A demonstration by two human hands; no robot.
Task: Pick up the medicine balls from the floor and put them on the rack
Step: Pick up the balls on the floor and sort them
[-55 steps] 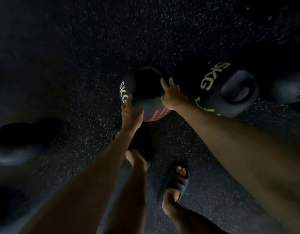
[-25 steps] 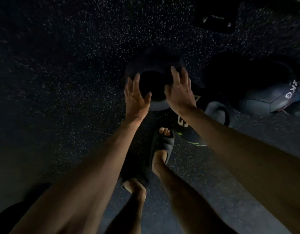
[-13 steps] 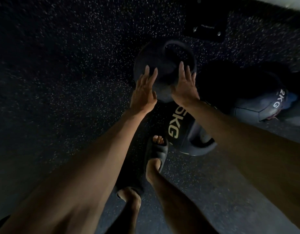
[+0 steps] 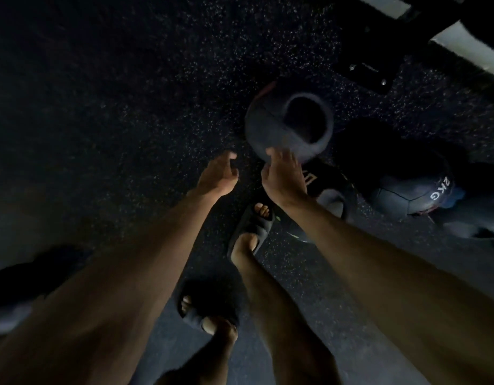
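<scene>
Medicine ball (image 4: pixel 289 122) touches outstretched right hand (image 4: pixel 283 180) fingertips.

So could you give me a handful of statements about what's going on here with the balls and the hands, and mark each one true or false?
1. The left hand grips the dark handled ball. False: it is off the ball, with floor showing between them.
2. The right hand has its fingertips at the lower edge of that ball. True.
3. A ball marked 2KG lies on the floor to the right. True.
4. The person is barefoot. False: both feet wear dark slides.
5. The speckled floor is dark. True.
6. Only one ball is in view. False: at least three are, including one with a handle by the right wrist.
</scene>
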